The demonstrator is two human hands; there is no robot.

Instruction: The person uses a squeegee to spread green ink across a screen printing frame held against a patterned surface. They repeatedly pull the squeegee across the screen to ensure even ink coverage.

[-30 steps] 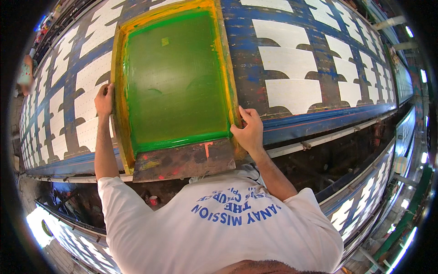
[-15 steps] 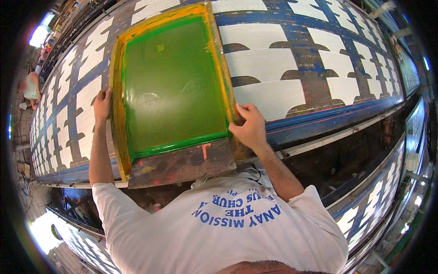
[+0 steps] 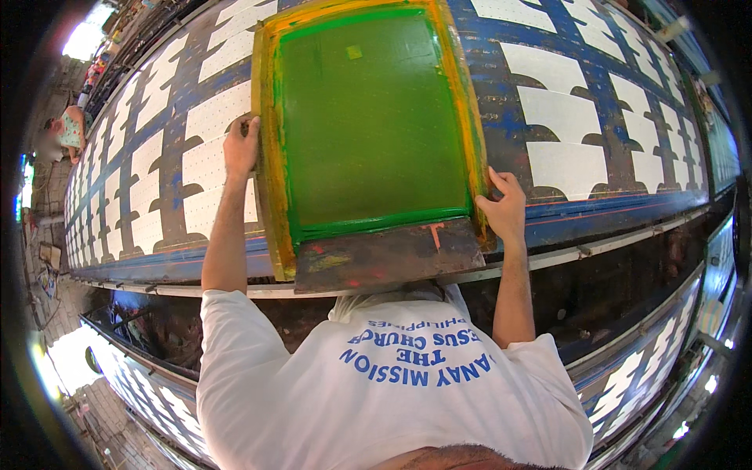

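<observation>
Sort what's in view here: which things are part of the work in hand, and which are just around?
In use:
- printing screen frame, green mesh, yellow-orange edges
- left hand gripping its left side
- right hand gripping its right side
- long blue table under the frame

Just around:
- white cut pieces in rows on the table
- another person far off

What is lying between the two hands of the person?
In the head view, the green screen frame lies between the left hand and the right hand, which grip its sides.

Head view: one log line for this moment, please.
left hand: grips screen frame | right hand: grips frame | table: white pieces
</observation>
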